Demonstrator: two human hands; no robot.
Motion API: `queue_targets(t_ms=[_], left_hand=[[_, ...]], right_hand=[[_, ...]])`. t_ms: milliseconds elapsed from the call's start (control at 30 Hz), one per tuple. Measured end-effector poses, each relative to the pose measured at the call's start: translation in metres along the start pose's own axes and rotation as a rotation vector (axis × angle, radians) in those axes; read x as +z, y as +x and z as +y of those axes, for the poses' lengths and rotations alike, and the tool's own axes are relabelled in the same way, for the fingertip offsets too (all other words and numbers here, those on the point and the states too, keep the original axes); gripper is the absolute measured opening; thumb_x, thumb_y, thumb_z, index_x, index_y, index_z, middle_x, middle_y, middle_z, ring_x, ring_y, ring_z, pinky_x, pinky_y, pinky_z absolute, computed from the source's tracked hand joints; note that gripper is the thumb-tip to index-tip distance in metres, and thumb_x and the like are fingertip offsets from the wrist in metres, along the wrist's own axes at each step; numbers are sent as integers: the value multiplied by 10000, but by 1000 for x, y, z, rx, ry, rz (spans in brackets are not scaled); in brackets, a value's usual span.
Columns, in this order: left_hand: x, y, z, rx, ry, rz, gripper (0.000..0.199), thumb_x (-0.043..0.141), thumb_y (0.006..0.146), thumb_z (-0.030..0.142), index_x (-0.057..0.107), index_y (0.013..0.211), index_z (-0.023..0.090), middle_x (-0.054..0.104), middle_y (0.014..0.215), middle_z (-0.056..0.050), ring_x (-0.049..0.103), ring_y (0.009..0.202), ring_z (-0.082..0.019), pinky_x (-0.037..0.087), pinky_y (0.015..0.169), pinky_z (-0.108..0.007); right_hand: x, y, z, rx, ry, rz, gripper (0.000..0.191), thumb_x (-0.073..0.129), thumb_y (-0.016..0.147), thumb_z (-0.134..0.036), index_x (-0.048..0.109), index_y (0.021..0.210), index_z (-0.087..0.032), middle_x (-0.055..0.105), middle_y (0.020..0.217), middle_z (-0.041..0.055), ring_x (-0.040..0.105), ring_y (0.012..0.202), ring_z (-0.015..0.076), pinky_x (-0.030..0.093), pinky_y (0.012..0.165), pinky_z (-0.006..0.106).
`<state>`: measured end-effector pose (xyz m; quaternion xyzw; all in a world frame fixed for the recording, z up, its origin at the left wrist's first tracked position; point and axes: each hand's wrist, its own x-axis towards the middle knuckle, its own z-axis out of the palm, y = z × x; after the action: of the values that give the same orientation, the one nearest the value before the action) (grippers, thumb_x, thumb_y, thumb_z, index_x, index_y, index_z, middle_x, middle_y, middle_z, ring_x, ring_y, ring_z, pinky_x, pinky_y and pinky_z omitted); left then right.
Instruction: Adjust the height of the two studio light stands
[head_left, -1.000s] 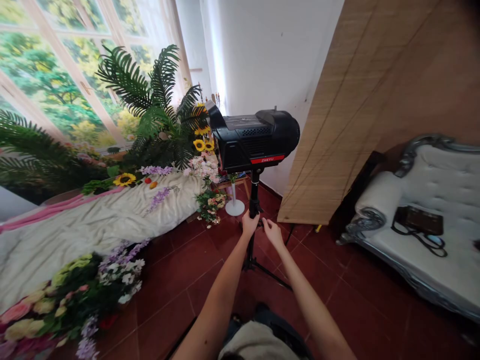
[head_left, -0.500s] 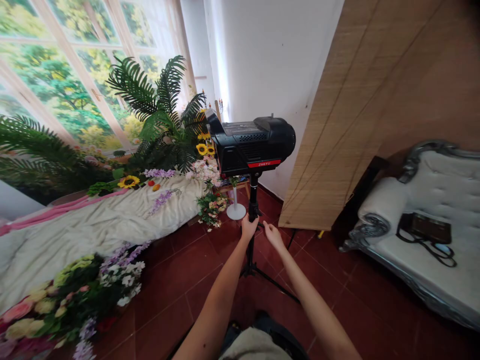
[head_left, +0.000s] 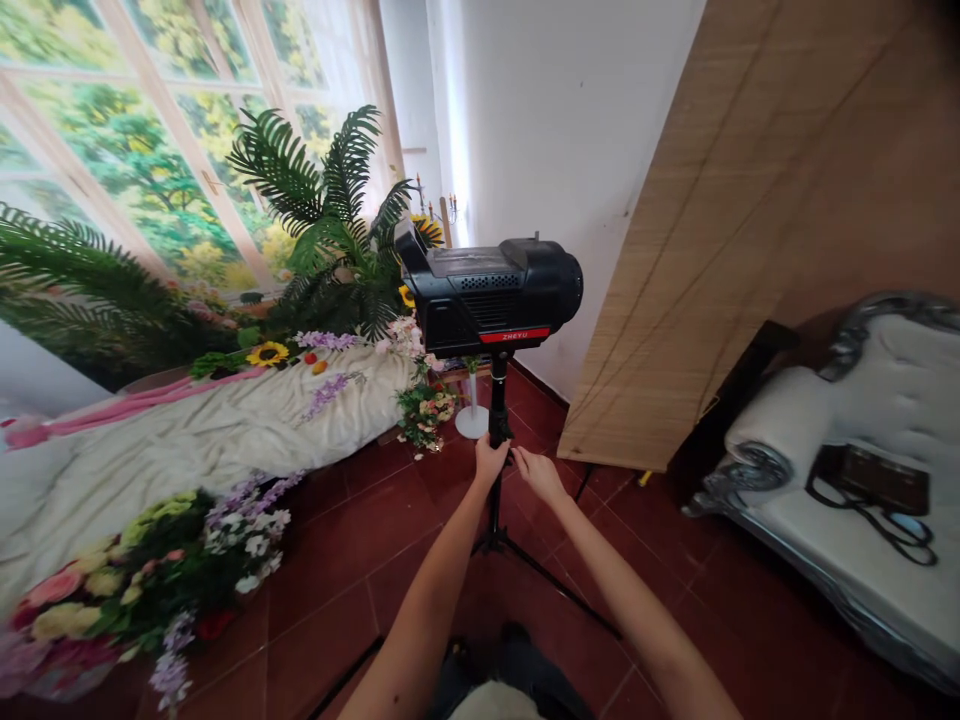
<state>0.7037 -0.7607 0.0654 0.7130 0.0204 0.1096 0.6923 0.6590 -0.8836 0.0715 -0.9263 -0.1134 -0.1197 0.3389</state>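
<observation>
A black studio light (head_left: 487,295) with a red ZHEYU label sits on top of a black light stand (head_left: 498,390). My left hand (head_left: 491,460) is wrapped round the stand's pole, just below its collar. My right hand (head_left: 538,474) is closed in a pinch at the right side of the collar, on what looks like the stand's locking knob. The fingers mostly cover that knob. Lower down, the stand's legs (head_left: 555,580) spread over the red tiled floor.
Left, a cream-draped surface (head_left: 352,400) carries flowers, with a bouquet (head_left: 150,580) before it and palm leaves (head_left: 300,190) behind. A white round-based stand (head_left: 472,422) is beyond the light stand. Right are a bamboo blind (head_left: 637,330) and a tufted sofa (head_left: 847,480) with a brown bag (head_left: 885,478).
My right hand has moved slightly left, closer to the pole. The light and stand appear a little further left, and the camera view has shifted slightly. My left hand keeps its grip.
</observation>
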Motion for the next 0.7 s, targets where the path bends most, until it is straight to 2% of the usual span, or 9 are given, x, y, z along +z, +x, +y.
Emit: queue_targets(t_ms=[100, 200, 400, 567, 633, 700], left_hand=[[3, -2, -2, 38, 13, 11, 238, 631, 646, 351, 606, 723, 127, 615, 697, -36, 546, 613, -128, 452, 614, -254], [8, -4, -2, 41, 11, 52, 234, 628, 651, 359, 594, 707, 135, 604, 686, -26, 533, 609, -122, 441, 604, -239], [17, -11, 4, 23, 46, 145, 254, 608, 707, 388, 597, 770, 142, 576, 661, -9, 531, 610, -123, 444, 605, -233], [16, -30, 8, 69, 93, 148, 313, 583, 759, 360, 577, 1009, 171, 635, 916, -63, 590, 831, -161, 465, 788, -289], [9, -41, 8, 107, 102, 139, 373, 564, 780, 346, 543, 1114, 180, 620, 1043, -94, 584, 945, -178, 446, 867, -317], [-6, -57, 5, 130, 104, 103, 422, 552, 788, 325, 514, 1185, 185, 594, 1136, -113, 565, 1029, -188, 428, 917, -332]], right_hand=[[2, 3, 2, 17, 211, 32, 498, 254, 926, -446, 676, 849, -194, 696, 745, 57, 630, 627, 201, 410, 593, 256], [-1, 6, 4, 10, 273, 2, 565, 242, 914, -502, 662, 700, -190, 669, 627, 53, 601, 555, 200, 392, 554, 259], [-4, 12, 16, -33, 158, -83, 550, 222, 921, -466, 679, 765, -202, 703, 733, 97, 643, 635, 210, 381, 578, 254], [6, 10, 25, 13, -27, -91, 563, 219, 917, -456, 699, 814, -181, 696, 714, 131, 638, 604, 199, 337, 538, 244], [11, 7, 25, 22, -79, -64, 572, 215, 916, -458, 703, 836, -172, 693, 701, 136, 624, 576, 193, 314, 517, 245], [16, 4, 25, 40, -131, -34, 579, 222, 912, -468, 708, 838, -162, 686, 680, 147, 608, 546, 194, 300, 506, 252]])
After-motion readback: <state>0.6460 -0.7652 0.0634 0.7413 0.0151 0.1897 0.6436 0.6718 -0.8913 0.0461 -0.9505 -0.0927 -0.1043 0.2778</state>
